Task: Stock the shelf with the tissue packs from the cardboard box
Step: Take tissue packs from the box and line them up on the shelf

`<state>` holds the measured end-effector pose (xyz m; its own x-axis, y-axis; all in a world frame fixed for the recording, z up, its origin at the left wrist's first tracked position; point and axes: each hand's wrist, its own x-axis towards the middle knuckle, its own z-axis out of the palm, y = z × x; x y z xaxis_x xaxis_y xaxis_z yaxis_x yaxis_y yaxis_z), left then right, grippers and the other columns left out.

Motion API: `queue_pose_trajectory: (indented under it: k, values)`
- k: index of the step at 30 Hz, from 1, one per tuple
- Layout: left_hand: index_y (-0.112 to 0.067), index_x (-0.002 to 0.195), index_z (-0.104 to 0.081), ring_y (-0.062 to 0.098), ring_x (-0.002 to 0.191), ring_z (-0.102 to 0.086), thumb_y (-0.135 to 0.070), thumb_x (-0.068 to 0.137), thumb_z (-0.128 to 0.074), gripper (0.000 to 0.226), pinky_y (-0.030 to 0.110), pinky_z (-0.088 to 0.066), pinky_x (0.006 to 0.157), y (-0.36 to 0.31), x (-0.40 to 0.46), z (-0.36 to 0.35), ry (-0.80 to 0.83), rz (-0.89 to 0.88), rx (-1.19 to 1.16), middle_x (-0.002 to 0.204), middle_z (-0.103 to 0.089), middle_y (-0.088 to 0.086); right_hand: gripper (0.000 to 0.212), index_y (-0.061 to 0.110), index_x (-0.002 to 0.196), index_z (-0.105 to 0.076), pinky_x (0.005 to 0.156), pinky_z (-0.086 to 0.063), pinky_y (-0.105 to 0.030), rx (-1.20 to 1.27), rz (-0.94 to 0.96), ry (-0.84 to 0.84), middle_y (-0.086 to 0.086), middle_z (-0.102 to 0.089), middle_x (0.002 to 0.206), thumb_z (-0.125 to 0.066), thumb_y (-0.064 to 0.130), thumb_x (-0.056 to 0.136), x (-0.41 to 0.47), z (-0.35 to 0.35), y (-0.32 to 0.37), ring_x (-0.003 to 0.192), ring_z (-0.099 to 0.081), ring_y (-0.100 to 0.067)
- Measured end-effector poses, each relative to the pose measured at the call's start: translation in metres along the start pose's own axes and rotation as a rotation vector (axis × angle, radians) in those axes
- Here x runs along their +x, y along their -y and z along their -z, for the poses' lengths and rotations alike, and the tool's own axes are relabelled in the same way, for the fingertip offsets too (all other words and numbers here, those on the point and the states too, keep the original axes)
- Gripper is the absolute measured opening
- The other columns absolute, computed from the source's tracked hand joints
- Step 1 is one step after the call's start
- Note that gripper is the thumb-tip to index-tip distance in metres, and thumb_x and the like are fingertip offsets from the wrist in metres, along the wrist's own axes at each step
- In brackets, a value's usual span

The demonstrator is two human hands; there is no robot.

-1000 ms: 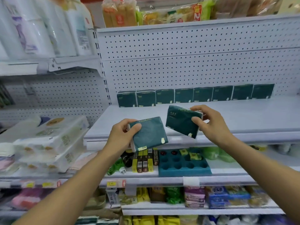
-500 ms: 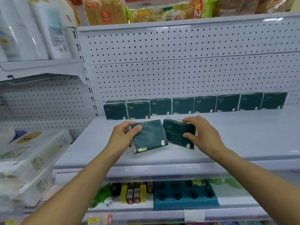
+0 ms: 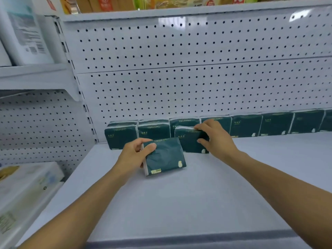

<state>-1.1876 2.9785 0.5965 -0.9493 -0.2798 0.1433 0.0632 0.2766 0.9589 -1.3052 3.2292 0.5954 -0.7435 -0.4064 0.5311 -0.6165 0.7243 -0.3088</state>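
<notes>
Tissue packs (image 3: 246, 125) stand in a row along the pegboard (image 3: 179, 87) at the shelf's (image 3: 179, 203) twelve o'clock edge. Left hand (image 3: 133, 156) grips a dark green pack (image 3: 164, 156), tilted, near shelf centre — at its two o'clock, right hand (image 3: 216, 139) clasps an upright second pack (image 3: 188, 140) — just before the row.
</notes>
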Motion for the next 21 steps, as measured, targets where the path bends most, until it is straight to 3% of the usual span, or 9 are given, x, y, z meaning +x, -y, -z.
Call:
queue_pose_trajectory:
  k: [10, 14, 17, 19, 21]
  values:
    - [-0.021, 0.103, -0.069, 0.008, 0.072, -0.070, -0.027, 0.094, -0.064, 0.013, 0.020, -0.051, 0.058, 0.007, 0.028, 0.013, 0.062, 0.027, -0.024, 0.088, -0.073, -0.002, 0.042, 0.015, 0.127, -0.058, 0.077, -0.053, -0.037, -0.120, 0.082, -0.059, -0.004, -0.050, 0.123, -0.070, 0.017, 0.086, 0.035, -0.030, -0.010, 0.113, -0.046, -0.024]
    - [-0.023, 0.104, -0.069, 0.011, 0.079, -0.071, -0.027, 0.093, -0.064, 0.013, 0.025, -0.056, 0.065, 0.005, 0.034, 0.010, 0.089, 0.006, -0.029, 0.094, -0.074, 0.002, 0.046, 0.012, 0.118, -0.065, 0.080, -0.053, -0.048, -0.211, 0.137, -0.098, -0.011, -0.057, 0.117, -0.080, 0.015, 0.075, 0.041, -0.034, -0.017, 0.109, -0.052, -0.033]
    - [-0.023, 0.107, -0.068, 0.014, 0.081, -0.071, -0.026, 0.094, -0.064, 0.014, 0.027, -0.056, 0.065, 0.003, 0.037, 0.005, 0.137, -0.018, -0.028, 0.096, -0.074, 0.005, 0.050, 0.017, 0.127, -0.060, 0.090, -0.048, -0.052, -0.248, 0.134, -0.115, -0.014, -0.050, 0.133, -0.075, 0.027, 0.080, 0.039, -0.030, -0.018, 0.121, -0.046, -0.036]
    - [-0.024, 0.110, -0.067, 0.016, 0.084, -0.072, -0.024, 0.094, -0.063, 0.017, 0.029, -0.057, 0.067, -0.001, 0.038, -0.003, 0.182, -0.047, -0.017, 0.097, -0.074, 0.004, 0.051, 0.022, 0.136, -0.051, 0.099, -0.040, -0.048, -0.172, 0.169, -0.165, -0.010, -0.045, 0.141, -0.059, 0.043, 0.090, 0.031, -0.018, -0.011, 0.127, -0.041, -0.030]
    - [-0.024, 0.113, -0.065, 0.017, 0.086, -0.072, -0.022, 0.093, -0.064, 0.020, 0.029, -0.057, 0.070, -0.008, 0.037, -0.017, 0.229, -0.097, 0.000, 0.096, -0.074, 0.000, 0.060, 0.030, 0.142, -0.044, 0.105, -0.033, -0.040, -0.017, 0.223, -0.071, 0.000, -0.045, 0.141, -0.045, 0.060, 0.090, 0.016, -0.001, 0.000, 0.127, -0.040, -0.020]
